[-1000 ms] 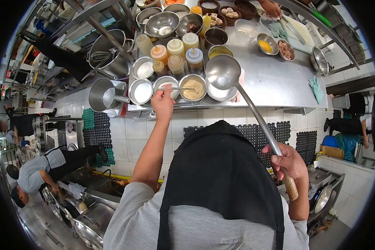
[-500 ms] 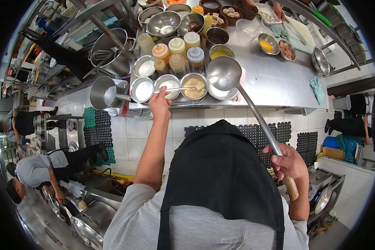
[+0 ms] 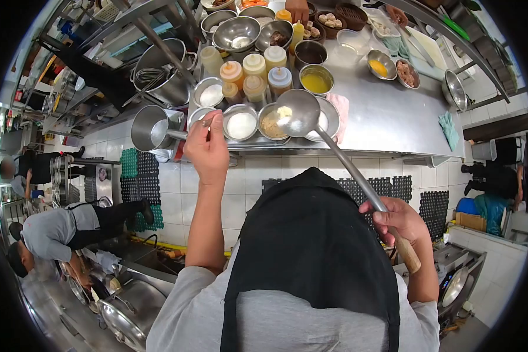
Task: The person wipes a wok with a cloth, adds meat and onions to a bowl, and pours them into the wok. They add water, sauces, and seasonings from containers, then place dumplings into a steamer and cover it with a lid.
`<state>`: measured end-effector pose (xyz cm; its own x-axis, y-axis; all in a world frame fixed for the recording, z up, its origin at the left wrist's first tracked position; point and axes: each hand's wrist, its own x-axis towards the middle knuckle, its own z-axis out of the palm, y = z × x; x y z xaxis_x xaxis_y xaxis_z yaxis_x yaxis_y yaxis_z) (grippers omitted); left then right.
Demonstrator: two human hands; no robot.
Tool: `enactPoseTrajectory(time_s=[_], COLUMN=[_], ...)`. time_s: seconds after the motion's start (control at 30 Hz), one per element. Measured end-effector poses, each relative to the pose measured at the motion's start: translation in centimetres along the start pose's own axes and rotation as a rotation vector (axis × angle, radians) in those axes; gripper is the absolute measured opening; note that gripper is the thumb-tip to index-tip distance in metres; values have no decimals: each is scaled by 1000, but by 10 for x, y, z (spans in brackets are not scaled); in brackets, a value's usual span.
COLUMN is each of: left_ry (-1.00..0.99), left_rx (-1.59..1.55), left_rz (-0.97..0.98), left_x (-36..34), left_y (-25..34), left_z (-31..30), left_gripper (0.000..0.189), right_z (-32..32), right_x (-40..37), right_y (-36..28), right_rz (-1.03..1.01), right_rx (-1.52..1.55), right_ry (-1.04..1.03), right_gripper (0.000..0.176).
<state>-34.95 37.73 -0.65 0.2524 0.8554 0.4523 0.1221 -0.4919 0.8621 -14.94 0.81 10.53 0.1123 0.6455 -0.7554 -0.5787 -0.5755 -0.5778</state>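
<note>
My right hand [image 3: 400, 222] is wrapped round the wooden-ended handle of a large steel ladle [image 3: 304, 122]. The ladle's bowl hangs over the front row of steel pots, with a small pale yellow lump [image 3: 284, 111] in it. Partly under its bowl is a pot of tan paste [image 3: 268, 127]. My left hand [image 3: 207, 149] is closed at the left end of that row, over a partly hidden pot. A bit of a metal spoon [image 3: 207, 122] shows at its fingertips; the rest is hidden. Beside it stands a pot of white powder [image 3: 241, 125].
Behind the pots stand several squeeze bottles [image 3: 254, 88] and a pot of yellow liquid [image 3: 317, 81]. A saucepan [image 3: 152, 130] is at the left. Another person's hand [image 3: 297, 9] reaches in at the far side. A pink cloth [image 3: 338, 111] lies beside the pots. A person bends over cookware at left.
My left hand has drawn left and back from the paste pot with the spoon. A pale lump now sits in the ladle, whose bowl has moved left and down over the paste pot.
</note>
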Motion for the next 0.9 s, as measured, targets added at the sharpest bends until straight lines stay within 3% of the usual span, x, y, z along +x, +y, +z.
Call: enactPoseTrajectory(time_s=[0.03, 0.17, 0.2, 0.57, 0.9], left_ry=[-6, 52, 37, -22, 98], left_rx=[213, 194, 186, 177, 54], left_rz=[280, 245, 120, -76, -432], left_x=[3, 2, -3, -16, -16], left_y=[6, -17, -21, -77, -119], left_z=[-5, -11, -12, 7, -1], left_gripper=[16, 14, 15, 18, 30], right_z=[0, 3, 4, 10, 11], right_x=[1, 4, 4, 1, -4], right_y=[-1, -6, -8, -15, -8], right_rz=[-1, -4, -6, -10, -19], right_rx=[40, 151, 165, 59, 36], right_ry=[-30, -111, -122, -38, 0], right_gripper=[33, 34, 34, 32, 30])
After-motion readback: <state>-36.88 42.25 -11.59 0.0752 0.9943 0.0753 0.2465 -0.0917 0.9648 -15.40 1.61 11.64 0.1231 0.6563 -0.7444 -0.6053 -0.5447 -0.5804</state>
